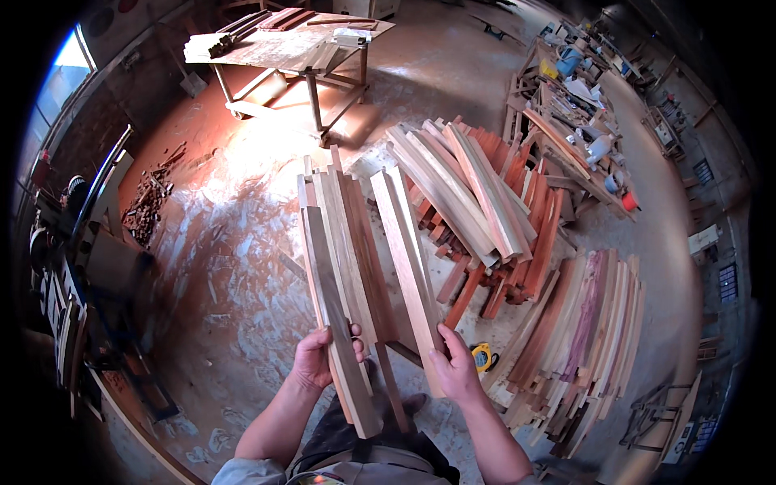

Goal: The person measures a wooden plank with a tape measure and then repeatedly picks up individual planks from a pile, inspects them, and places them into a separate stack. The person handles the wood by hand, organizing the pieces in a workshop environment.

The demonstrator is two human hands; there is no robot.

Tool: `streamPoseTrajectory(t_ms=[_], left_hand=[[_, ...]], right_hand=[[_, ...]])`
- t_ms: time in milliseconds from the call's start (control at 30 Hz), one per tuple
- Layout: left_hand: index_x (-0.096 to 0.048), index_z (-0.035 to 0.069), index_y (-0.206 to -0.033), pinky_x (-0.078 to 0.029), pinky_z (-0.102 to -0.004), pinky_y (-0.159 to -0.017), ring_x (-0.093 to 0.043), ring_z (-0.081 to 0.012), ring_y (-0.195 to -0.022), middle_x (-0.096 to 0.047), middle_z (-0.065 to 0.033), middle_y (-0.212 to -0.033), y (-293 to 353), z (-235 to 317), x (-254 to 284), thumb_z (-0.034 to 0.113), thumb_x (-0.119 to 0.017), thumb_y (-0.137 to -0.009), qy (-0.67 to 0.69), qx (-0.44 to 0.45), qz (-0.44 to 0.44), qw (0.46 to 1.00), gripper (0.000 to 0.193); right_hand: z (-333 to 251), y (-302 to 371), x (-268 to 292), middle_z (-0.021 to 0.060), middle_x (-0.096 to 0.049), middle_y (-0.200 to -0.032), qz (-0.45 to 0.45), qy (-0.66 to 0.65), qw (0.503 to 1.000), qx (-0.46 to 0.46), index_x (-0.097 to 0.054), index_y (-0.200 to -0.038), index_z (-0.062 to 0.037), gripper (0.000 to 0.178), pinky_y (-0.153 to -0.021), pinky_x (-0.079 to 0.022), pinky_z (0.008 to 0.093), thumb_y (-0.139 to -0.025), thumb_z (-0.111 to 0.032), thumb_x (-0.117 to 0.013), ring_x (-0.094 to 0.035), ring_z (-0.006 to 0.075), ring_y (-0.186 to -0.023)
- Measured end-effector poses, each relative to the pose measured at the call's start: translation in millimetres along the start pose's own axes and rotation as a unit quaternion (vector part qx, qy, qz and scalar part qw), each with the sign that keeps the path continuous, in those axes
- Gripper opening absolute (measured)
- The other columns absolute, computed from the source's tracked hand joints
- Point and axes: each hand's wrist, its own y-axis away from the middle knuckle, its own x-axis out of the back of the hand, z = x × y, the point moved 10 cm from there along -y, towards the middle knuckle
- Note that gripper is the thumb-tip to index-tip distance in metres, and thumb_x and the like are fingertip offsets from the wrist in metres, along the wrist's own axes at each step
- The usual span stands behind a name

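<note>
My left hand (319, 356) is closed around a long wooden strip (351, 396), its thumb on the near side and fingertips showing past the far edge. In my right hand (457, 370) is a pale wooden board (406, 279), gripped by its right edge and slanting away to the upper left. Between the two hands, several more wooden strips (347, 250) lie side by side; what carries them is hidden. Just right of my right hand sits a yellow tape measure (483, 357).
A large stack of reddish and pale strips (477, 194) stands ahead to the right, and another row of strips (578, 323) lies nearer. Farther back are a wooden table (283, 50) and a cluttered workbench (578, 97). Machinery (105, 267) and scrap pieces (149, 198) are on the left.
</note>
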Motion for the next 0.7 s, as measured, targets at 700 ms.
streamPoseTrajectory(t_ms=[700], left_hand=[[-0.055,0.0,-0.116,-0.055,-0.0505,-0.077,-0.06,-0.0331,-0.088,-0.058,-0.0169,-0.101,16,36,17,0.019,-0.07,-0.08,-0.021,-0.026,-0.007,0.999,0.044]], right_hand=[[27,-75,-71,0.0246,-0.055,-0.118,0.069,0.105,0.989,0.076,-0.051,-0.124,0.0033,0.041,-0.092,-0.048,0.0422,-0.086,-0.007,-0.062,-0.056,0.0397,-0.109]])
